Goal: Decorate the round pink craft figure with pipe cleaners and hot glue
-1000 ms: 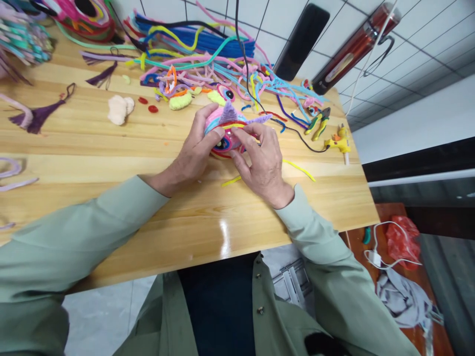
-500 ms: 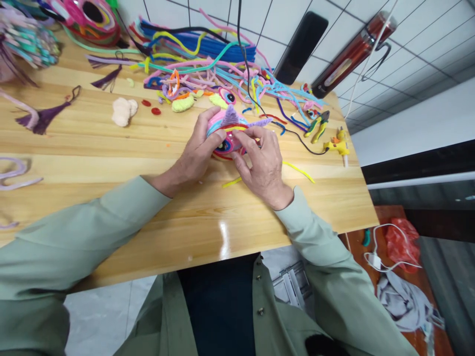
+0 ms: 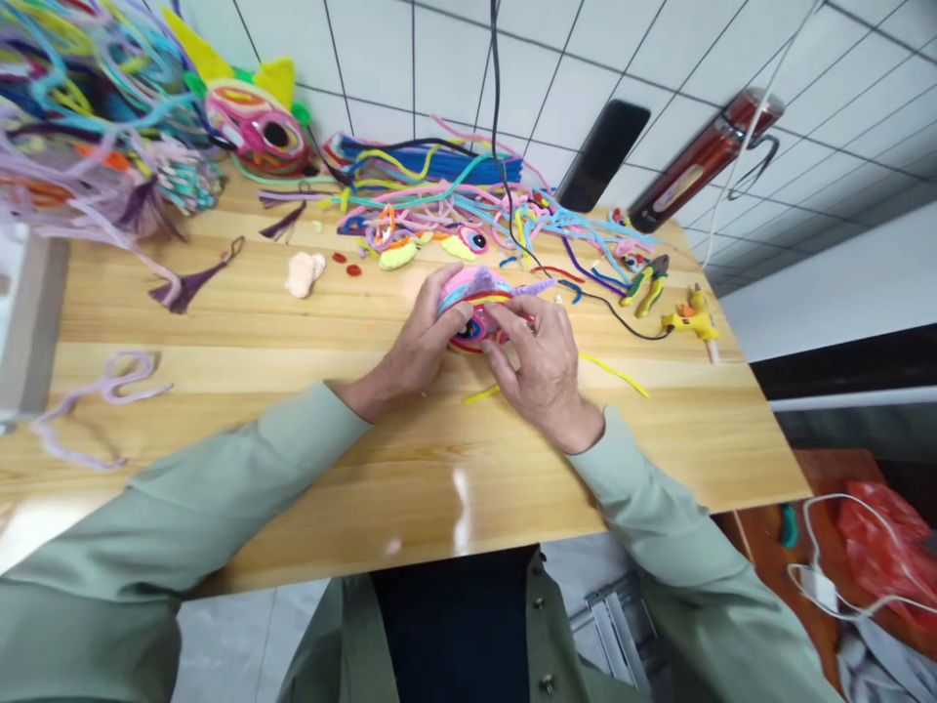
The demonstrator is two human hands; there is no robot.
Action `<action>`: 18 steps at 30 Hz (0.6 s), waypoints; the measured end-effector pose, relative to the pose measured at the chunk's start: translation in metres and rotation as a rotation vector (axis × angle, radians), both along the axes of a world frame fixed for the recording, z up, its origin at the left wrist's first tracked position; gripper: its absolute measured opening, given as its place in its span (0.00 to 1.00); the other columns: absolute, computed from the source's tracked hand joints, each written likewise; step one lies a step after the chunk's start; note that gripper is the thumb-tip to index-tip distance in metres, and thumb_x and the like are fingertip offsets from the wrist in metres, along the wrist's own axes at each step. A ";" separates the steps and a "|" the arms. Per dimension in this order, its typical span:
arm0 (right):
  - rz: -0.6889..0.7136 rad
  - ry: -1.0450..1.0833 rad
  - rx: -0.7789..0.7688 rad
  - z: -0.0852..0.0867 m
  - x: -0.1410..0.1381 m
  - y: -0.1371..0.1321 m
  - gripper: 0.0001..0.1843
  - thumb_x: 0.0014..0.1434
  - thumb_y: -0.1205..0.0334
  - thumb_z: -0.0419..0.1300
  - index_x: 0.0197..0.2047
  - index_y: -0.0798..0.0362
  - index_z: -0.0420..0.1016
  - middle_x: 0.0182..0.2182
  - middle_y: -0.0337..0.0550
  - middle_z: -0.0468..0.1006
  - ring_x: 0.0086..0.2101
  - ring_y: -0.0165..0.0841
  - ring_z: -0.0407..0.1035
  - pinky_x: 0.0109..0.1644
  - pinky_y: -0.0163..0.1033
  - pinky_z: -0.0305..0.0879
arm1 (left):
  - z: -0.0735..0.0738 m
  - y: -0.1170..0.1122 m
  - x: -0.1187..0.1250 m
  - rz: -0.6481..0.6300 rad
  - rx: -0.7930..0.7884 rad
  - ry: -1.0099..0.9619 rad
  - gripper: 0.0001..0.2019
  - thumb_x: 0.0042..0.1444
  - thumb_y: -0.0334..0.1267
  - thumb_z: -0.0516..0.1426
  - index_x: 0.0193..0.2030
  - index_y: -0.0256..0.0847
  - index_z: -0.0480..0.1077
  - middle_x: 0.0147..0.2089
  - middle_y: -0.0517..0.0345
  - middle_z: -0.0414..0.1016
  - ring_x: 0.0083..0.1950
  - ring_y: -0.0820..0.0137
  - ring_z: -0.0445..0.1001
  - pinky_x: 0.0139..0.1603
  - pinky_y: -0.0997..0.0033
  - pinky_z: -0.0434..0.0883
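Observation:
A small pink pipe-cleaner figure (image 3: 475, 293) with a dark eye, a yellow band and lilac ears lies on the wooden table (image 3: 293, 332). My left hand (image 3: 423, 344) grips its left side, thumb on the front. From the right, my right hand (image 3: 543, 369) closes its fingers on the figure's front, pinching at the yellow band. Both hands rest on the tabletop.
A heap of coloured pipe cleaners (image 3: 454, 210) lies behind the figure. Pliers (image 3: 645, 283) and a yellow glue gun (image 3: 692, 320) sit at the right. A finished figure (image 3: 256, 122) stands far left, with tassels (image 3: 191, 281), a loose lilac strand (image 3: 102, 391) and yellow offcuts (image 3: 615, 373).
My head has tilted up and left, so more of the table's far left side shows. Both hands stay on the figure, and the right fingers have shifted slightly along its front.

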State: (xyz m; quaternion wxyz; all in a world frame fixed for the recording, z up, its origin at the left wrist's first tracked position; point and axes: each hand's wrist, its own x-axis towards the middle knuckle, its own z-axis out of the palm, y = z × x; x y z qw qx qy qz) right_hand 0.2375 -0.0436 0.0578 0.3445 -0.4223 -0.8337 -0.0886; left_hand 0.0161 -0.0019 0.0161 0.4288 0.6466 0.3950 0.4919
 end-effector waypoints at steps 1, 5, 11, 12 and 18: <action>-0.001 0.001 0.003 0.000 0.000 0.000 0.21 0.86 0.54 0.60 0.76 0.44 0.81 0.61 0.55 0.84 0.58 0.50 0.78 0.63 0.61 0.79 | 0.002 -0.002 0.000 -0.004 -0.005 0.002 0.33 0.82 0.60 0.57 0.86 0.52 0.61 0.91 0.47 0.66 0.94 0.46 0.63 0.98 0.39 0.61; 0.016 0.011 0.020 0.000 -0.001 0.000 0.21 0.86 0.55 0.60 0.76 0.46 0.81 0.61 0.56 0.84 0.57 0.50 0.78 0.62 0.60 0.79 | 0.007 -0.004 -0.001 -0.010 -0.013 0.005 0.32 0.82 0.58 0.58 0.86 0.55 0.62 0.91 0.50 0.66 0.94 0.47 0.63 0.98 0.41 0.61; 0.050 0.022 0.085 0.002 -0.001 0.001 0.20 0.87 0.56 0.61 0.75 0.49 0.80 0.60 0.56 0.84 0.57 0.48 0.78 0.60 0.56 0.79 | 0.010 -0.005 -0.002 -0.012 -0.021 0.014 0.32 0.82 0.58 0.58 0.86 0.52 0.62 0.91 0.48 0.67 0.94 0.45 0.63 0.98 0.39 0.61; 0.050 0.019 0.080 0.002 -0.001 0.001 0.21 0.87 0.56 0.60 0.76 0.48 0.80 0.60 0.56 0.84 0.57 0.49 0.78 0.60 0.56 0.79 | 0.010 -0.005 -0.002 -0.014 -0.023 0.009 0.32 0.82 0.58 0.58 0.86 0.52 0.62 0.91 0.48 0.66 0.94 0.46 0.63 0.98 0.40 0.61; 0.014 -0.056 0.039 -0.002 0.000 0.000 0.25 0.87 0.56 0.60 0.81 0.43 0.77 0.64 0.57 0.82 0.61 0.51 0.77 0.65 0.60 0.79 | 0.009 -0.004 -0.003 -0.016 -0.022 -0.004 0.31 0.82 0.57 0.59 0.85 0.55 0.63 0.91 0.51 0.67 0.94 0.47 0.64 0.98 0.39 0.61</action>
